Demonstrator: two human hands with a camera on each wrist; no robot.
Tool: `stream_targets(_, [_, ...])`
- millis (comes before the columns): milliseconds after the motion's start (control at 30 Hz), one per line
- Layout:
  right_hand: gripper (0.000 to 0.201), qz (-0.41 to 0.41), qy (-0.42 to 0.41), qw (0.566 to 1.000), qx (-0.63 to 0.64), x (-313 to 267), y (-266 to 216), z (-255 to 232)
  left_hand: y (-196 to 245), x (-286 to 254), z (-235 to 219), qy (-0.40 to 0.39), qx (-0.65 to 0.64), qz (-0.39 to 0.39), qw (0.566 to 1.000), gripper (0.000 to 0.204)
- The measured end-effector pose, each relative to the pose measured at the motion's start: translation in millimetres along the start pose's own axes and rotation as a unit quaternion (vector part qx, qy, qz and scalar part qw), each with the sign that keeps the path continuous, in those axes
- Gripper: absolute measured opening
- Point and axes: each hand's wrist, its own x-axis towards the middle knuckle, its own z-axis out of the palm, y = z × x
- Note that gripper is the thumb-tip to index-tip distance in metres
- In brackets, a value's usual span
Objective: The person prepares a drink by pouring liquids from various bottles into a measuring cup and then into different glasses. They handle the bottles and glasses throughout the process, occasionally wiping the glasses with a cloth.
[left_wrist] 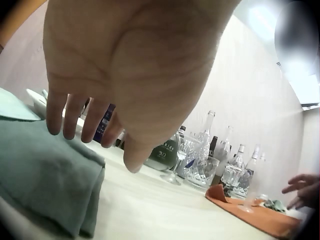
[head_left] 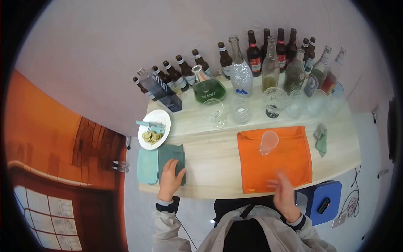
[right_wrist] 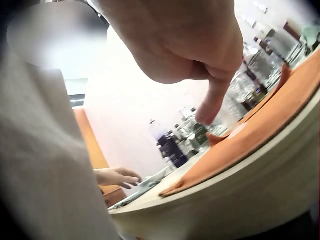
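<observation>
My left hand (head_left: 170, 178) is held over the folded dark green cloth (head_left: 178, 153), its fingers relaxed and nothing in them. In the left wrist view its palm faces the camera, with the green cloth (left_wrist: 45, 170) below and to the left. At the front edge of the orange cloth (head_left: 256, 168) is my right hand (head_left: 286, 196), slightly blurred in the head view. Nothing shows in its grasp, and its thumb points down in the right wrist view. A small clear glass (head_left: 269, 139) stands on the orange cloth, toward its back edge.
A white plate (head_left: 166, 119) holds sliced citrus (head_left: 152, 137) and a teal-handled utensil (head_left: 147, 124). Beside the green cloth lies a light teal cloth (head_left: 147, 166). Clear glasses (head_left: 241, 110) and several bottles (head_left: 254, 54) line the back. A grey-green rag (head_left: 321, 140) lies right.
</observation>
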Motion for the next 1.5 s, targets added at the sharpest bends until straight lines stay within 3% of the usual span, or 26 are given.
stream_targets(33, [0.045, -0.115, -0.067, 0.978, -0.162, -2.3, -8.9, 11.3, -0.5, -9.3, 3.6, 0.003, -0.003, -0.005, 1.000, 0.040])
stream_targets(67, [0.045, -0.119, -0.071, 0.977, -0.165, -2.2, -19.9, 22.3, -1.6, -14.5, 7.0, -0.026, 0.036, -0.048, 0.998, 0.042])
stream_targets(133, [0.045, -0.117, -0.189, 0.967, -0.126, -2.6, -42.9, 47.0, -13.6, -17.7, 21.0, -0.051, 0.072, -0.092, 0.992, 0.044])
stream_targets(200, [0.041, -0.078, -0.239, 0.968, -0.025, -16.8, -44.9, 81.5, -34.9, -23.4, 36.4, 0.018, 0.080, -0.041, 0.996, 0.039])
stream_targets(267, [0.041, -0.061, -0.251, 0.966, 0.004, -18.7, -47.7, 98.8, -40.7, -23.1, 34.6, 0.011, 0.036, -0.057, 0.998, 0.035])
stream_targets(333, [0.042, 0.015, -0.310, 0.949, 0.045, -21.9, -40.0, 114.2, -34.8, -34.0, 32.7, -0.001, -0.010, -0.070, 0.997, 0.031])
stream_targets(400, [0.046, 0.017, -0.306, 0.950, 0.056, -22.0, -25.0, 138.0, -17.5, -40.0, 28.7, -0.010, -0.247, -0.156, 0.956, 0.027])
stream_targets(433, [0.050, 0.016, -0.301, 0.951, 0.068, -17.1, -17.4, 152.1, -6.9, -42.1, 24.2, -0.008, -0.251, -0.146, 0.957, 0.027])
stream_targets(500, [0.055, 0.019, -0.231, 0.964, 0.127, -10.5, -10.1, 187.2, 16.3, -55.9, 17.0, -0.055, -0.504, -0.237, 0.829, 0.031])
stream_targets(567, [0.059, 0.033, -0.219, 0.968, 0.122, -7.9, -19.6, 214.2, 45.7, -67.7, 32.1, -0.004, -0.563, -0.257, 0.786, 0.031])
stream_targets(600, [0.063, 0.046, -0.219, 0.967, 0.123, -2.9, -24.3, 225.4, 35.0, -75.6, 55.2, 0.033, -0.432, -0.047, 0.900, 0.033])
stream_targets(633, [0.063, 0.042, -0.199, 0.972, 0.121, -0.7, -27.1, 231.7, 31.2, -80.1, 77.8, 0.100, -0.366, -0.028, 0.925, 0.041])
stream_targets(700, [0.066, 0.100, -0.240, 0.956, 0.137, -5.6, -28.0, 239.3, 75.6, -79.8, 69.5, 0.175, -0.365, -0.066, 0.912, 0.042])
stream_targets(733, [0.066, 0.099, -0.226, 0.960, 0.131, -9.1, -30.7, 243.2, 83.4, -77.1, 67.8, 0.166, -0.374, -0.057, 0.911, 0.042])
stream_targets(800, [0.065, 0.042, -0.222, 0.964, 0.141, -24.5, -40.5, 248.3, 92.8, -82.5, 70.5, 0.256, -0.525, -0.164, 0.795, 0.031])
stream_targets(833, [0.065, 0.045, -0.220, 0.965, 0.134, -29.5, -45.9, 249.5, 93.5, -86.7, 73.9, 0.253, -0.531, -0.167, 0.791, 0.031])
stream_targets(933, [0.062, -0.034, -0.210, 0.969, 0.125, -39.8, -56.3, 255.9, 83.3, -99.9, 73.2, 0.235, -0.541, -0.154, 0.793, 0.027])
stream_targets(1067, [0.061, -0.059, -0.215, 0.970, 0.097, -51.4, -55.4, 254.1, 63.7, -112.5, 64.4, 0.207, -0.547, -0.120, 0.803, 0.024])
stream_targets(1167, [0.059, -0.128, -0.213, 0.968, 0.044, -50.5, -60.1, 241.4, 61.3, -111.8, 67.8, 0.206, -0.555, -0.109, 0.798, 0.024])
stream_targets(1233, [0.062, -0.180, -0.213, 0.960, 0.001, -43.0, -56.2, 237.2, 55.7, -104.3, 75.0, 0.224, -0.475, -0.082, 0.847, 0.020])
stream_targets(1367, [0.071, -0.169, -0.244, 0.955, 0.024, -31.1, -80.5, 218.8, 80.8, -86.7, 52.7, 0.247, -0.431, -0.089, 0.863, 0.024])
stream_targets(1467, [0.074, -0.181, -0.260, 0.946, -0.067, -24.7, -85.1, 206.0, 81.1, -80.2, 49.1, 0.266, -0.437, -0.109, 0.852, 0.022])
stream_targets(1500, [0.071, -0.184, -0.282, 0.940, -0.052, -23.2, -94.1, 195.7, 73.9, -77.5, 43.1, 0.274, -0.383, -0.129, 0.873, 0.024])
